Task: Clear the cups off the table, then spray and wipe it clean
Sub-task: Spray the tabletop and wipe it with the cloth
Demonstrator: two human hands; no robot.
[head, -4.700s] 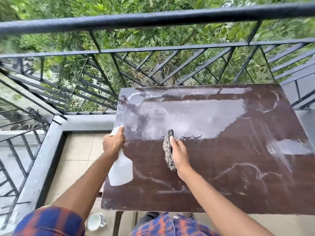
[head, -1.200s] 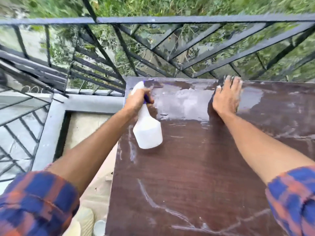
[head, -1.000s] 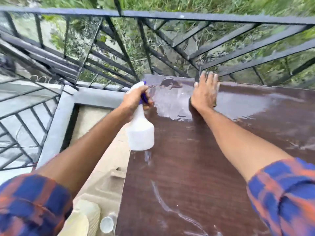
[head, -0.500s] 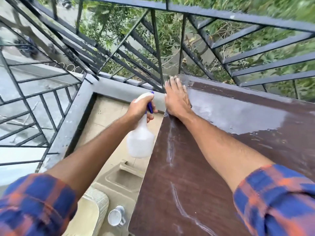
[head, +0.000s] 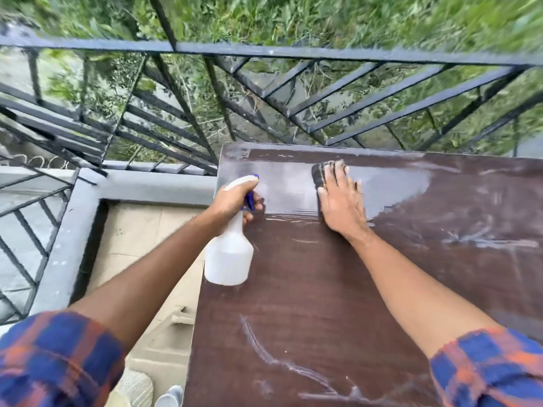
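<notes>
A dark brown wooden table (head: 308,289) fills the lower right, wet and shiny along its far edge, with white streaks near the front. My left hand (head: 235,199) grips the neck of a white spray bottle (head: 229,257) with a blue trigger, held over the table's left edge. My right hand (head: 340,198) lies flat, fingers spread, pressing a dark cloth (head: 318,174) onto the wet far part of the top. Most of the cloth is hidden under my palm. No cups stand on the table.
A black metal railing (head: 293,54) runs close behind the table and along the left, with greenery beyond. A grey ledge (head: 141,186) borders the tiled floor (head: 141,245) to the left. A cup (head: 170,398) sits on the floor by the table's near left corner.
My right hand with the cloth has slid right from the table's far left corner, along the far edge. The left hand with the bottle has moved over the table's left edge.
</notes>
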